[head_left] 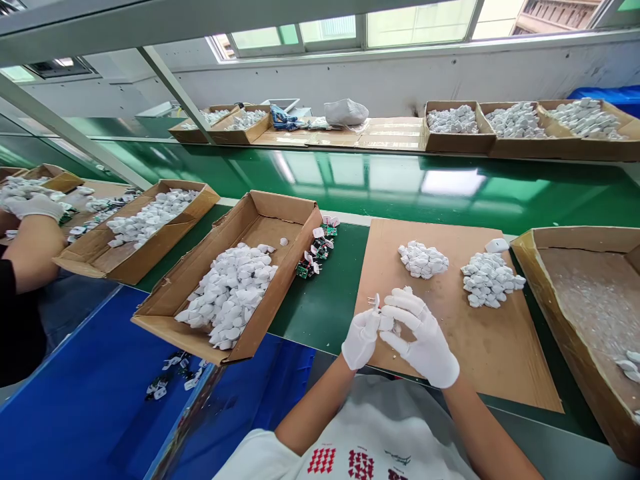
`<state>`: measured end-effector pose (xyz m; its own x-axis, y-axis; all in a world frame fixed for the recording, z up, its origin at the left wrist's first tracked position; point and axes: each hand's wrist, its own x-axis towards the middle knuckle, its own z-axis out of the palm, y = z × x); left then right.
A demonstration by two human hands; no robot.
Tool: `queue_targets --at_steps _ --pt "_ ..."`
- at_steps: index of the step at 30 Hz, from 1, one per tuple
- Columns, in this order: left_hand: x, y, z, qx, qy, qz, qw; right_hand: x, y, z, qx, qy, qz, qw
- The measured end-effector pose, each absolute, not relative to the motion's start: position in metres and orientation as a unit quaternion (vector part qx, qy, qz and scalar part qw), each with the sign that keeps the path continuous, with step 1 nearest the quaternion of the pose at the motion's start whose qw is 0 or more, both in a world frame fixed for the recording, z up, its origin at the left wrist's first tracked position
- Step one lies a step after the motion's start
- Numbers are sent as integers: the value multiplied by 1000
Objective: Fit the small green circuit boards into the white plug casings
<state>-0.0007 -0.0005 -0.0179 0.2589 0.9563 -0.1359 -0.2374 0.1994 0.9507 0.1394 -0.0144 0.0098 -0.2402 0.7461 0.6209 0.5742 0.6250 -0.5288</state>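
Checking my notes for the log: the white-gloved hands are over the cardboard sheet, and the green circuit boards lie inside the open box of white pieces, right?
No: the green circuit boards lie outside the cardboard box, beside it on the green belt, as the head view shows.

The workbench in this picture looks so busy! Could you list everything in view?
cardboard tray: 1, brown, on the green belt, in front of the person
white plastic pieces: a large heap, white, in that tray
cardboard sheet: 1, brown, on the belt, right of the tray
piles of white pieces: 2, white, on the sheet
small circuit boards: several, green and white, on the belt beside the tray
open cardboard box: 1, brown, far right
blue surface: 1, blue, lower left
far cardboard trays: 5, brown, across the belt
co-worker's gloved hand: 1, white, far left, near another tray
pronged piece: 1, white with metal prongs, held in the left hand
left hand: 1, white glove, at the sheet's near edge
right hand: 1, white glove, fingers touching a white piece
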Motion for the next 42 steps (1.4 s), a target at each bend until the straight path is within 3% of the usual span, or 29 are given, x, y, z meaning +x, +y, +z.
queue_targets --at_steps 6,11,18,23,31,42 --pt "-9 5 -19 464 408 390 683 136 -8 10 -415 -797 84 431" --pt "-8 9 -9 482 409 394 667 135 -10 7 -441 -782 152 413" --pt "-12 29 -29 418 282 334 796 156 22 32 -457 -796 144 370" --pt "-24 28 -30 367 340 445 743 196 121 49 -635 -706 89 301" --pt "-23 22 -25 433 357 442 699 248 232 52 -757 -619 14 209" --pt "-21 25 -26 467 353 421 693 255 223 45 -709 -703 -14 53"
